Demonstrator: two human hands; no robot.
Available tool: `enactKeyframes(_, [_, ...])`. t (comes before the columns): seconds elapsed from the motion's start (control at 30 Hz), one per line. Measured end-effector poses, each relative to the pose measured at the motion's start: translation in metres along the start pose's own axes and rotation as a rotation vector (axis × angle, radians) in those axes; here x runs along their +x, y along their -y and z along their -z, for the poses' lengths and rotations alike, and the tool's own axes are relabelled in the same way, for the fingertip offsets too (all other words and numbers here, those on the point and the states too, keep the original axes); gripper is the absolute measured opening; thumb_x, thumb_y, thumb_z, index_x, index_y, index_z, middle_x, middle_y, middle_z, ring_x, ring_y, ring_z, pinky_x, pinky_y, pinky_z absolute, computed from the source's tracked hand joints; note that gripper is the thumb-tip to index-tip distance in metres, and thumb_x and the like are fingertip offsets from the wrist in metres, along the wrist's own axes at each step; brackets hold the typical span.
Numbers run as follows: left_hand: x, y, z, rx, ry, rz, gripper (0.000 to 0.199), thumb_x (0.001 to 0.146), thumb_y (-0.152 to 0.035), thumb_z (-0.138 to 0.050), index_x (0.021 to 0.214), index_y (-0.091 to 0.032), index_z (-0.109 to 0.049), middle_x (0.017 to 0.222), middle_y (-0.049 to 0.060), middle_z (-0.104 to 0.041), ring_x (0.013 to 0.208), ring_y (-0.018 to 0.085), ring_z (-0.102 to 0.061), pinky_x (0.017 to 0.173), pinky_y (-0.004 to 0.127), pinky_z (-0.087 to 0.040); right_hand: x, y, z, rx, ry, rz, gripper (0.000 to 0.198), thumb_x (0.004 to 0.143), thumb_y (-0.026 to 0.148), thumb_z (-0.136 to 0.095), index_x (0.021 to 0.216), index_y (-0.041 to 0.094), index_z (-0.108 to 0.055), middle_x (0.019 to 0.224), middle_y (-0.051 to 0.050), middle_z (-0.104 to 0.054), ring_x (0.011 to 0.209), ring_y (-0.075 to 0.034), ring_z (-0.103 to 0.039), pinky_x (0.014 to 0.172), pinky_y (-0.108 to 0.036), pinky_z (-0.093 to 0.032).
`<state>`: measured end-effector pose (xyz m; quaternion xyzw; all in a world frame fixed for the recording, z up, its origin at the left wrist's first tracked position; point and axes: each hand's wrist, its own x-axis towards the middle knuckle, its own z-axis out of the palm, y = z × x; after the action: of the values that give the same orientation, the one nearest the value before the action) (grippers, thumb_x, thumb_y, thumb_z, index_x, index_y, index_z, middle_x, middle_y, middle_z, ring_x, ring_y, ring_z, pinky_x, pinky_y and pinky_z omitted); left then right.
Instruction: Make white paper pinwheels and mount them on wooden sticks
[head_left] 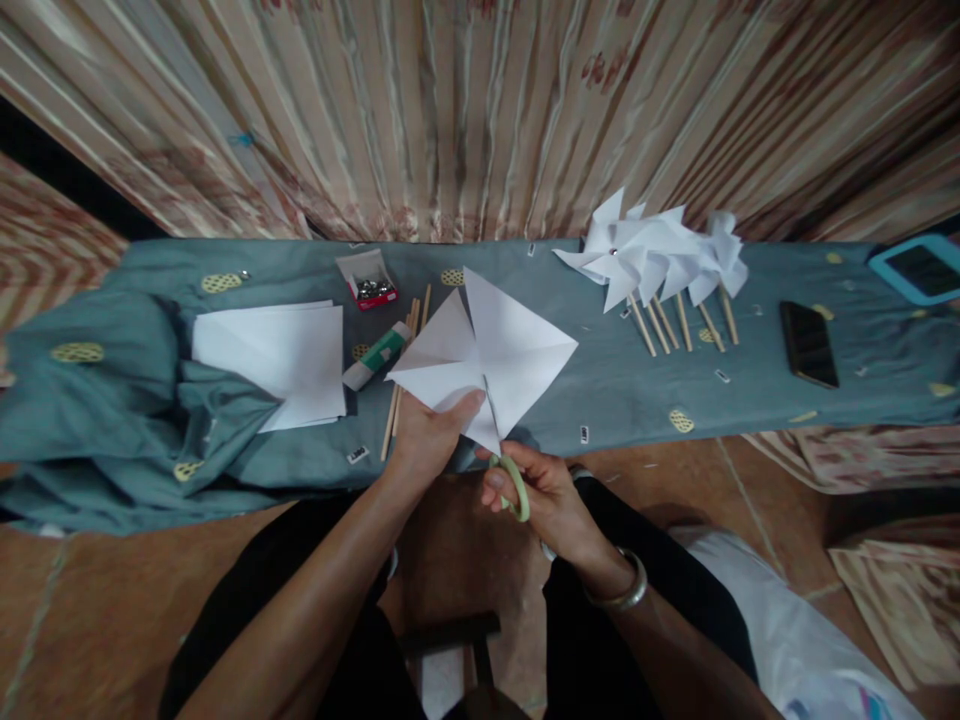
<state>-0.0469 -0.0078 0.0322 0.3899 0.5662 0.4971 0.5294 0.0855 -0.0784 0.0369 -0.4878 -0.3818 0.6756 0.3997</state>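
A square white sheet of paper with fold lines is held over the table's front edge, one corner toward me. Slits run inward from its top and bottom corners. My left hand pinches its lower left part, thumb on top. Green-handled scissors are in my right hand, fingers through the handles. Their blades lie in the paper at the near corner, pointing toward its middle. Under and beside the paper's left side lie several thin wooden sticks and a green and white box.
A stack of white paper lies left, partly under bunched cloth. Behind is a small red box of metal pins. Several paper pinwheels on sticks, a black phone and a blue-framed device lie right. Curtains hang behind.
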Motion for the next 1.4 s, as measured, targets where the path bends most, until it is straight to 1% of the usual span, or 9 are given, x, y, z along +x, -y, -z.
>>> enactKeyframes(0.13, [-0.0003, 0.0014, 0.0002, -0.003, 0.006, 0.016, 0.036, 0.059, -0.033, -0.077, 0.086, -0.012, -0.065, 0.090, 0.010, -0.071, 0.079, 0.023, -0.068, 0.072, 0.034, -0.055, -0.0003, 0.0002, 0.0013, -0.027, 0.008, 0.008, 0.027, 0.072, 0.043, -0.076, 0.082, 0.019, -0.068, 0.058, 0.004, -0.060, 0.051, -0.007, -0.053, 0.051, -0.018, -0.047])
enactKeyframes(0.27, [-0.0016, 0.0018, -0.0002, 0.008, 0.022, -0.002, 0.037, 0.060, -0.033, -0.076, 0.089, -0.012, -0.065, 0.091, 0.011, -0.071, 0.079, 0.023, -0.067, 0.072, 0.035, -0.056, -0.0001, 0.0028, 0.0017, -0.054, 0.013, 0.028, 0.026, 0.074, 0.044, -0.074, 0.079, 0.019, -0.067, 0.058, 0.004, -0.059, 0.052, -0.007, -0.054, 0.052, -0.018, -0.047])
enactKeyframes(0.67, [-0.0011, 0.0039, -0.0005, 0.010, 0.025, -0.015, 0.034, 0.061, -0.031, -0.075, 0.087, -0.013, -0.064, 0.090, 0.009, -0.071, 0.078, 0.021, -0.066, 0.071, 0.033, -0.054, -0.0001, 0.0022, -0.0001, -0.058, -0.004, 0.020, 0.027, 0.073, 0.044, -0.074, 0.076, 0.019, -0.067, 0.056, 0.004, -0.059, 0.050, -0.007, -0.053, 0.050, -0.019, -0.045])
enactKeyframes(0.8, [-0.0012, 0.0045, -0.0005, -0.003, 0.013, -0.020, 0.035, 0.061, -0.031, -0.076, 0.089, -0.014, -0.064, 0.096, 0.010, -0.071, 0.083, 0.022, -0.067, 0.075, 0.033, -0.054, -0.0001, 0.0032, -0.0004, -0.059, -0.010, 0.018, 0.028, 0.072, 0.045, -0.075, 0.076, 0.019, -0.067, 0.055, 0.004, -0.059, 0.048, -0.007, -0.052, 0.048, -0.019, -0.045])
enactKeyframes(0.9, [-0.0018, 0.0028, -0.0010, -0.005, 0.013, -0.016, 0.033, 0.061, -0.030, -0.075, 0.088, -0.014, -0.064, 0.098, 0.010, -0.071, 0.085, 0.022, -0.067, 0.077, 0.033, -0.054, -0.0003, 0.0035, -0.0005, -0.063, -0.009, 0.027, 0.028, 0.072, 0.045, -0.075, 0.076, 0.019, -0.067, 0.055, 0.003, -0.059, 0.048, -0.007, -0.052, 0.048, -0.019, -0.045])
enactKeyframes(1.07, [-0.0027, 0.0005, -0.0019, -0.016, 0.006, 0.006, 0.032, 0.060, -0.031, -0.076, 0.084, -0.014, -0.064, 0.093, 0.009, -0.072, 0.082, 0.022, -0.067, 0.071, 0.031, -0.054, -0.0004, 0.0037, -0.0010, -0.051, -0.010, 0.018, 0.029, 0.072, 0.046, -0.075, 0.075, 0.019, -0.067, 0.055, 0.003, -0.060, 0.049, -0.008, -0.051, 0.049, -0.019, -0.046])
enactKeyframes(1.2, [-0.0028, 0.0015, -0.0015, -0.012, 0.007, -0.002, 0.032, 0.060, -0.030, -0.075, 0.087, -0.014, -0.065, 0.092, 0.009, -0.072, 0.082, 0.022, -0.067, 0.072, 0.031, -0.054, -0.0004, 0.0043, -0.0015, -0.054, -0.013, 0.016, 0.028, 0.071, 0.045, -0.076, 0.073, 0.019, -0.067, 0.055, 0.003, -0.060, 0.048, -0.007, -0.051, 0.048, -0.018, -0.044])
enactKeyframes(1.4, [-0.0026, 0.0017, -0.0018, -0.018, 0.005, 0.029, 0.036, 0.059, -0.031, -0.076, 0.088, -0.014, -0.063, 0.095, 0.010, -0.071, 0.084, 0.023, -0.067, 0.073, 0.032, -0.054, -0.0006, 0.0050, -0.0018, -0.049, -0.009, 0.023, 0.027, 0.072, 0.044, -0.075, 0.076, 0.019, -0.067, 0.054, 0.004, -0.058, 0.048, -0.007, -0.051, 0.048, -0.018, -0.045])
